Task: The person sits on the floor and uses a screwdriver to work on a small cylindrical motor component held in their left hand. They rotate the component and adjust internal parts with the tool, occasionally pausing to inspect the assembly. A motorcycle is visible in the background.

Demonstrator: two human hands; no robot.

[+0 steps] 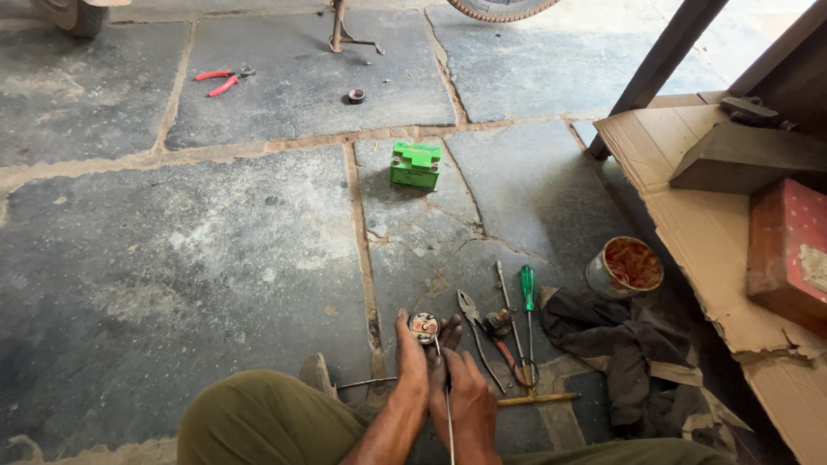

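Observation:
Both of my hands meet low in the middle of the view, over the stone floor. My left hand (411, 366) and my right hand (463, 396) together hold a small round metal part (424, 327) with a reddish centre, fingers wrapped behind it. A thin wire or cable (449, 413) runs down from the part between my hands. My knees in olive trousers (258, 422) frame the bottom edge.
Right of my hands lie pliers (475, 323), a green-handled screwdriver (527, 288), thin rods and a dark rag (620, 344). A tin with red contents (625, 267) stands beside flattened cardboard (689, 198). A green battery (415, 164) and red-handled pliers (220, 80) lie farther off.

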